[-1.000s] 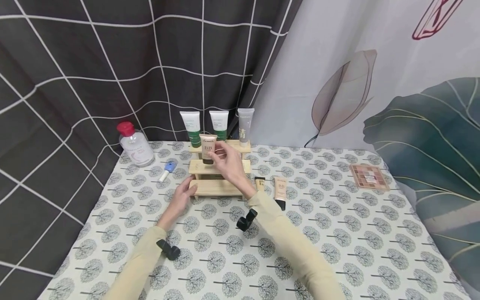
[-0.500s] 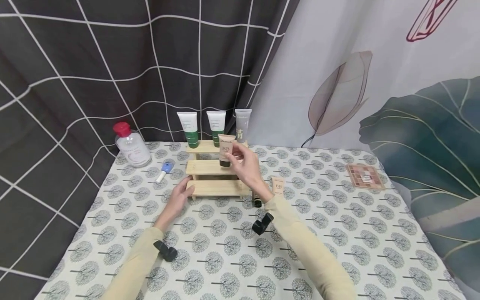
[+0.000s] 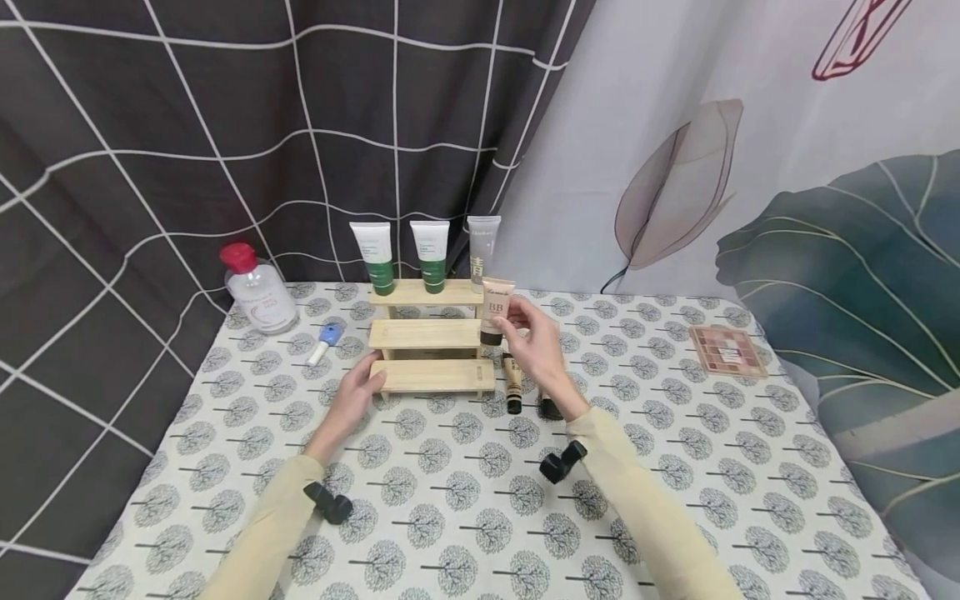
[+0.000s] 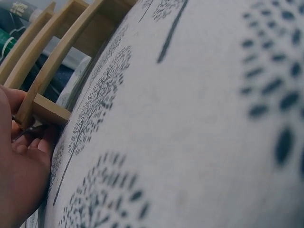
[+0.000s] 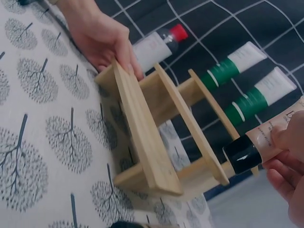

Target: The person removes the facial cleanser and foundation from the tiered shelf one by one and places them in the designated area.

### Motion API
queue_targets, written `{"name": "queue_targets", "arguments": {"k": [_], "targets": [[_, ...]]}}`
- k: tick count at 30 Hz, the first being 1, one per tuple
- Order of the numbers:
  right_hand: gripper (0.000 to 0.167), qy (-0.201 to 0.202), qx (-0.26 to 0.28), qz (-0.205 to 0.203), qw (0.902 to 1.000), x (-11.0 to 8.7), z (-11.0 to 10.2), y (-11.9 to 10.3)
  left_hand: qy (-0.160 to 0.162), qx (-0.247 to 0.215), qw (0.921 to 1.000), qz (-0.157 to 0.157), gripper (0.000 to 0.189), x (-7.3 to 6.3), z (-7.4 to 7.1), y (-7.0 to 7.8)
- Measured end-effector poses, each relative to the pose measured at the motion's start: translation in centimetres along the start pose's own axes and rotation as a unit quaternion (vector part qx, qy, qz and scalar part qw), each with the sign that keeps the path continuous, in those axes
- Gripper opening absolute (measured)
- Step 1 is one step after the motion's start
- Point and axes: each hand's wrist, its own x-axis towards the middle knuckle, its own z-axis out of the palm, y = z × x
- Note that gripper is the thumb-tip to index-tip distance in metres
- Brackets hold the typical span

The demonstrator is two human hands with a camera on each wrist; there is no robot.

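My right hand (image 3: 534, 337) pinches a beige BB cream tube (image 3: 496, 310), black cap down, by the right end of the wooden tiered stand (image 3: 426, 335). In the right wrist view the tube's black cap (image 5: 242, 156) overlaps the stand's upper steps. My left hand (image 3: 356, 392) grips the left end of the lowest step, thumb over its edge; some fingers are hidden behind the wood in the left wrist view. On the top step stand two white-and-green tubes (image 3: 372, 257) and a grey tube (image 3: 483, 246), partly hidden by the BB cream tube.
A gold tube with a black cap (image 3: 513, 385) lies right of the stand. Another tube's black cap (image 3: 550, 407) shows beneath my right wrist. A red-capped bottle (image 3: 259, 290) and a blue-and-white item (image 3: 326, 343) are at left, an eyeshadow palette (image 3: 727, 352) at right. Curtains hang behind.
My right hand has carried the BB cream tube from before the stand's middle to its right end and slightly lower. My left hand keeps its grip on the stand.
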Motion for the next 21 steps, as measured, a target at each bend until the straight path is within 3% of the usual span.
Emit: {"name": "queue_targets", "arguments": {"k": [10, 21], "targets": [[0.033, 0.008, -0.002, 0.033, 0.9994, -1.8, -2.8, 1.0, 0.002, -0.003, 0.9999, 0.011, 0.06, 0.1, 0.0, -0.2], [0.032, 0.014, -0.05, 0.062, 0.9967, -3.9, -6.5, 2.7, 0.007, 0.001, 1.0, 0.007, 0.06, 0.1, 0.2, -0.2]]}}
